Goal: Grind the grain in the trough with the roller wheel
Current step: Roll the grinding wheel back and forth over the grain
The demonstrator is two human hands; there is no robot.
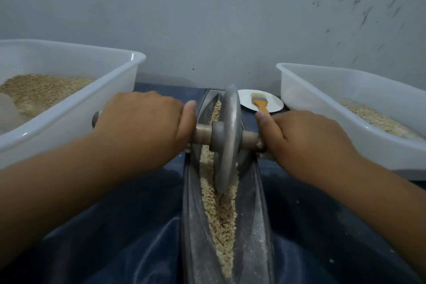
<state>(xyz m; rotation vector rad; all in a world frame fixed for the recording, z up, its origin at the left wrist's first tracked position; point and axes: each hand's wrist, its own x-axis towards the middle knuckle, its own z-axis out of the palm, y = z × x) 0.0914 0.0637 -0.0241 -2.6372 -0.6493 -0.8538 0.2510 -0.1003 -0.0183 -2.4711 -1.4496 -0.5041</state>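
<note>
scuffed grey wall behind dark blue cloth

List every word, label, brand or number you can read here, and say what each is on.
None: no readable text anywhere.
The two tubs, roller wheel, trough, brush and plate all appear plain and unmarked.
</note>
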